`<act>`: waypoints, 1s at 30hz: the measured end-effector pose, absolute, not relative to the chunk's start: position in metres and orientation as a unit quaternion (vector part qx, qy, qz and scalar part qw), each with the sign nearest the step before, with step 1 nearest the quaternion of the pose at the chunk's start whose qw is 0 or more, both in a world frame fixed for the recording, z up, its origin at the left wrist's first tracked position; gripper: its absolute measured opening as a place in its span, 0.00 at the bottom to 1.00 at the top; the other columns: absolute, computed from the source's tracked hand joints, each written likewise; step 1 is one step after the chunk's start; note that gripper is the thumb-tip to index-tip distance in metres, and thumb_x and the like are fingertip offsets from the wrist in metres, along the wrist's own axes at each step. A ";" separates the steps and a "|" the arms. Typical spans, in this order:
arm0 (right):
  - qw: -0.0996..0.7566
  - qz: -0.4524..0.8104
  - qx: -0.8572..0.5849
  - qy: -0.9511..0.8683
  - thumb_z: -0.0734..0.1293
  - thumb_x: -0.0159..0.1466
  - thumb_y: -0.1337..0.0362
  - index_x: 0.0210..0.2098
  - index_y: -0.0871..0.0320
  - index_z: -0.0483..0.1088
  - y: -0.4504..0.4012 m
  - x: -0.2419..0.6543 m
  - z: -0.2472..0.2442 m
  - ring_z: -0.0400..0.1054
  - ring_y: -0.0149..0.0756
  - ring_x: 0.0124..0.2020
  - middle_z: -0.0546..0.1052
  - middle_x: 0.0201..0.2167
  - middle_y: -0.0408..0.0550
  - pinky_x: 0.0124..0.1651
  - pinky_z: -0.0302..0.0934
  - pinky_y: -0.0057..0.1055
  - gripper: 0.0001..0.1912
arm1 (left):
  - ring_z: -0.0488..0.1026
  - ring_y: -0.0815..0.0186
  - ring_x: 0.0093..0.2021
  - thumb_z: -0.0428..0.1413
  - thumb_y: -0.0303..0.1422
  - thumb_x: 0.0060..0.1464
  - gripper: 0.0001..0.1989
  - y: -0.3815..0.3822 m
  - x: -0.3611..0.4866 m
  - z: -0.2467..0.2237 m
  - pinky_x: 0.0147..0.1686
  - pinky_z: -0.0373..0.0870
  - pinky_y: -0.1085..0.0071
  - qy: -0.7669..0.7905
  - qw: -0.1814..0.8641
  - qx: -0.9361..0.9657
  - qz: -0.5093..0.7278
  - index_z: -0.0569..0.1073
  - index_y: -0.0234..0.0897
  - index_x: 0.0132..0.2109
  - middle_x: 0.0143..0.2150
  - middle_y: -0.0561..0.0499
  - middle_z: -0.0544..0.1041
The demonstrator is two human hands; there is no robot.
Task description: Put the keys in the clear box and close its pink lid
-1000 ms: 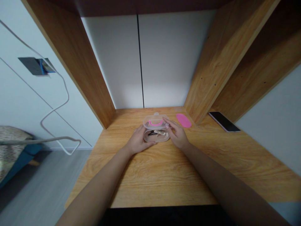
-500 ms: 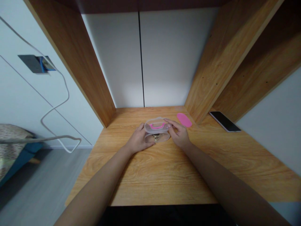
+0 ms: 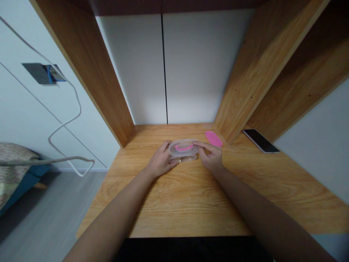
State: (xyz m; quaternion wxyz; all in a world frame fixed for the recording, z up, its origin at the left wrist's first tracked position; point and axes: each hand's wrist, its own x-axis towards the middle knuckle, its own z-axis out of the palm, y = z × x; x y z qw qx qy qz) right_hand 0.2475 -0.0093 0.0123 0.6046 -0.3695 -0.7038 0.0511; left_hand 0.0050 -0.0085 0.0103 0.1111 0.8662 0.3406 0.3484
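Observation:
A small clear plastic box [image 3: 188,158] rests on the wooden desktop between my hands. Its clear oval lid [image 3: 174,144], with a pink handle [image 3: 184,148], stands partly raised over it. Small gold-coloured metal pieces [image 3: 181,159] show through the narrow gap, too small to make out. My left hand [image 3: 160,160] is wrapped round the left side of the box, thumb at the front. With fingertips pinched on the lid's right edge, my right hand [image 3: 212,157] holds the lid.
A flat pink oval piece [image 3: 213,139] lies behind my right hand, near the upright wooden panel [image 3: 245,80]. Farther right, a phone [image 3: 261,141] lies dark on the desktop [image 3: 191,203]. A white cable [image 3: 76,98] hangs at left beside an open wall socket [image 3: 43,74].
The lid has come down and tilted forward over the box, so the gap is narrower and less of the metal pieces shows. My right hand has moved slightly with it.

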 end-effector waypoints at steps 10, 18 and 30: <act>0.598 0.052 -0.385 -0.701 0.63 0.61 0.72 0.37 0.53 0.81 -0.012 0.246 0.012 0.80 0.39 0.37 0.84 0.37 0.46 0.44 0.77 0.34 0.15 | 0.67 0.54 0.60 0.64 0.32 0.52 0.34 -0.006 0.004 0.008 0.60 0.69 0.57 0.349 0.087 0.863 0.355 0.62 0.43 0.64 0.59 0.42 0.64; 0.598 0.005 -0.385 -0.703 0.63 0.61 0.70 0.37 0.51 0.81 -0.013 0.248 0.010 0.80 0.38 0.35 0.84 0.35 0.45 0.43 0.76 0.35 0.14 | 0.67 0.53 0.61 0.63 0.32 0.53 0.33 -0.006 0.004 0.005 0.60 0.70 0.55 0.350 0.061 0.860 0.366 0.61 0.42 0.64 0.60 0.40 0.64; 0.613 -0.011 -0.368 -0.699 0.64 0.64 0.69 0.41 0.52 0.78 -0.014 0.246 0.011 0.78 0.41 0.39 0.83 0.38 0.48 0.46 0.74 0.40 0.12 | 0.66 0.54 0.63 0.59 0.33 0.58 0.29 -0.009 0.002 0.010 0.62 0.67 0.52 0.341 0.017 0.844 0.414 0.60 0.44 0.64 0.62 0.40 0.64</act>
